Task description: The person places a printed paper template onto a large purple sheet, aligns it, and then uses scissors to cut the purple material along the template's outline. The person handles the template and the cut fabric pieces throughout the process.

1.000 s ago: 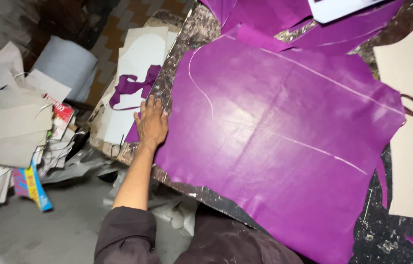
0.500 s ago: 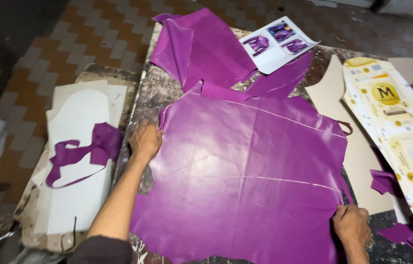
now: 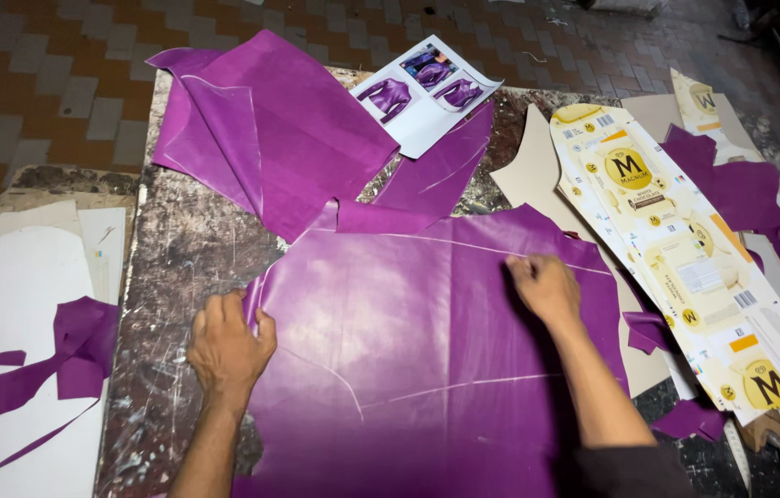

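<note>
A large purple leather sheet (image 3: pixel 427 341) with white chalk lines lies flat on a scratched, paint-stained table (image 3: pixel 178 258). My left hand (image 3: pixel 228 346) grips the sheet's left edge, fingers curled over it. On the sheet's upper right part, just below a chalk line, my right hand (image 3: pixel 545 288) rests with its fingers bunched on the leather. A second purple piece (image 3: pixel 270 129) lies folded at the table's far left, overlapping the sheet's top corner.
A printed page with garment photos (image 3: pixel 427 92) lies at the far edge. A flattened yellow-and-white carton (image 3: pixel 685 249) and a beige pattern piece (image 3: pixel 533 175) lie to the right, among purple scraps (image 3: pixel 740 184). White pattern boards (image 3: pixel 11 295) with a purple strip (image 3: pixel 76 350) sit left.
My right hand has moved from the sheet's near right corner up to its upper right part. My left hand stays on the left edge. The view has come closer.
</note>
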